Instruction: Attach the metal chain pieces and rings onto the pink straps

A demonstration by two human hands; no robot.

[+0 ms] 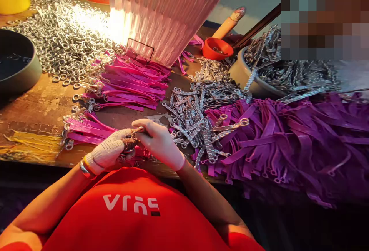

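Observation:
My left hand (108,151), in a white dotted glove, is closed around a brown-wrapped metal tool (129,143) whose kind I cannot make out. Close against it, my right hand (161,141), in a thin white glove, pinches a small metal ring (138,129) between thumb and fingers. Pink straps (89,130) with metal clasps and rings at their left ends lie beneath and beside my left hand. Beyond both hands rests a thicker bundle of pink straps (135,78). Short braided chains (190,114) with ringed ends are heaped right of my right hand.
Loose metal rings (66,39) cover the back left, near a dark bowl (34,68). A corrugated sheet (167,9) shades a bright light. An orange cup (217,49) and a chain-filled tub (242,74) stand beyond purple straps (273,135). A blurred-out person is at upper right.

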